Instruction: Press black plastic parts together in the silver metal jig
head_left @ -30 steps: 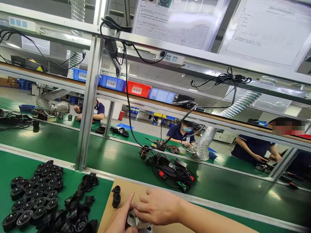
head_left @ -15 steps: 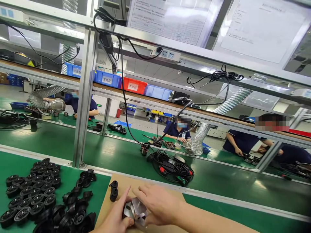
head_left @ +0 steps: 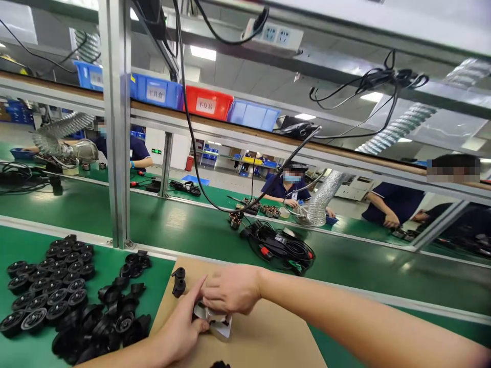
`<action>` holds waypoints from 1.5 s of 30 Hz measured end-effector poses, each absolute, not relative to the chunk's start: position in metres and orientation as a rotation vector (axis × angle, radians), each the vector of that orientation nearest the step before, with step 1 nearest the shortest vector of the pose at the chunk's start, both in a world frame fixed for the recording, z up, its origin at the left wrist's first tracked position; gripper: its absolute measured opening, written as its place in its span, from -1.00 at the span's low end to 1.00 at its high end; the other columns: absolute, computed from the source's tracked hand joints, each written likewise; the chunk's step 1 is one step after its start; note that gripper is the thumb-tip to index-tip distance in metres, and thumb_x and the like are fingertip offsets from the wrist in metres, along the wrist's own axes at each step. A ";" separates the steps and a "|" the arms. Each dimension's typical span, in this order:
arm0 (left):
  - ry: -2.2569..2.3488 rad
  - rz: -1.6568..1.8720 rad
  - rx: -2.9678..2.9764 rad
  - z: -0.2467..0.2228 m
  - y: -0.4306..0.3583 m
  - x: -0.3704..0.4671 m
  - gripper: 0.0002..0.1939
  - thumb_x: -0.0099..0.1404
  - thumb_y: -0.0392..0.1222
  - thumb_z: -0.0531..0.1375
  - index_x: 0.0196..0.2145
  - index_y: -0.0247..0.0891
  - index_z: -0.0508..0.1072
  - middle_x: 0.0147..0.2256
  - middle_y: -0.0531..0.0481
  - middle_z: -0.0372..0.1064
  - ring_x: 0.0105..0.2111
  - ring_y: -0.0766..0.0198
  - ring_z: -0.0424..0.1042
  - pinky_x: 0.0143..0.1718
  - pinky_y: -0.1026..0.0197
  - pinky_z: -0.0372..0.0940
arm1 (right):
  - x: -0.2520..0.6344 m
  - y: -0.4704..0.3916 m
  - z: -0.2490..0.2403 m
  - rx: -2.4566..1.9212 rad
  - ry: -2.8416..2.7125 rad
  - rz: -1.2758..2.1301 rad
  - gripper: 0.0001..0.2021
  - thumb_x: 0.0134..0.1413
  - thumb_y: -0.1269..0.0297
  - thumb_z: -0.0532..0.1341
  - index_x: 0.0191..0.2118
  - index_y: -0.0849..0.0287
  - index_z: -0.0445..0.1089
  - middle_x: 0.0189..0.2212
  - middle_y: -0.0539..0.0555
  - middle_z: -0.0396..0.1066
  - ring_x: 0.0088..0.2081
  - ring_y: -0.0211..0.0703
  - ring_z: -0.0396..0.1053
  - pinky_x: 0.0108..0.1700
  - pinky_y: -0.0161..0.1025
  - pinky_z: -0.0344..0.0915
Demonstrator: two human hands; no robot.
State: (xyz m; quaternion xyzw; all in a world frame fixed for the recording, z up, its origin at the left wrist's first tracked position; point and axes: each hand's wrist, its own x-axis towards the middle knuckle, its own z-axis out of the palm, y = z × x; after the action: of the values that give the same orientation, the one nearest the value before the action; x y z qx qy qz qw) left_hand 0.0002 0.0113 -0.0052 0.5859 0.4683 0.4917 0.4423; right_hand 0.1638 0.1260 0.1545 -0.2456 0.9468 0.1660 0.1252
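A shiny silver metal fixture (head_left: 221,329) with flat plates rests on a sheet of brown cardboard (head_left: 264,337). My left hand (head_left: 183,319) grips it from the left, thumb at the near side and index finger stretched along the far side. From above and the right, my right hand (head_left: 232,289) curls its fingers over the fixture's top, covering most of it. What lies beneath those fingers is hidden. Two small black plastic parts (head_left: 178,282) stand on the cardboard's far left corner. Another black piece (head_left: 220,364) shows at the bottom edge.
Many round black plastic caps (head_left: 57,296) and curved black parts (head_left: 103,327) cover the green mat on the left. Beyond a metal post (head_left: 117,128) lies a coil of black cables (head_left: 282,245). Co-workers (head_left: 289,186) sit across the bench. Blue and red bins (head_left: 207,104) line the shelf.
My right hand has shifted from the fixture's right side onto its top, fingers now curled down over it. My left hand keeps its grip. The head view has tilted downward.
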 end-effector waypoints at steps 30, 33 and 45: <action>1.207 1.217 1.837 0.014 0.000 0.007 -0.13 0.22 -0.31 0.32 0.43 -0.20 0.16 0.20 -0.25 0.39 0.26 -0.12 0.30 0.37 -0.18 0.15 | 0.232 0.082 0.095 1.764 2.656 -0.174 -0.79 0.15 0.17 0.28 -0.20 0.20 0.50 -0.19 0.29 0.57 -0.14 0.24 0.54 -0.15 -0.04 0.35; 1.223 1.258 1.807 0.018 0.002 0.012 -0.25 0.22 -0.37 0.26 0.36 -0.21 0.26 0.08 -0.22 0.45 0.16 -0.08 0.39 0.29 -0.14 0.25 | 0.225 0.102 0.093 1.740 2.820 -0.380 -0.69 0.11 0.21 0.30 -0.04 0.21 0.52 -0.03 0.30 0.53 0.04 0.24 0.50 0.06 0.03 0.37; 0.757 0.944 2.759 0.038 -0.005 -0.008 -0.56 0.55 -0.04 0.03 0.27 -0.19 0.42 0.11 -0.29 0.58 -0.01 -0.09 0.60 -0.02 -0.02 0.40 | 0.100 0.111 0.099 1.049 3.302 -0.873 -0.77 0.37 0.28 0.21 0.02 0.05 0.58 -0.22 0.06 0.49 -0.22 -0.14 0.44 -0.10 -0.23 0.34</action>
State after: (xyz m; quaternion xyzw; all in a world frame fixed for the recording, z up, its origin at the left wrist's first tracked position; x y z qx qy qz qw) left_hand -0.0084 -0.0055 0.0385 0.9139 0.2509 0.3127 0.0645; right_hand 0.1000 0.1112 0.0994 0.2867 0.9028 -0.2387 -0.2141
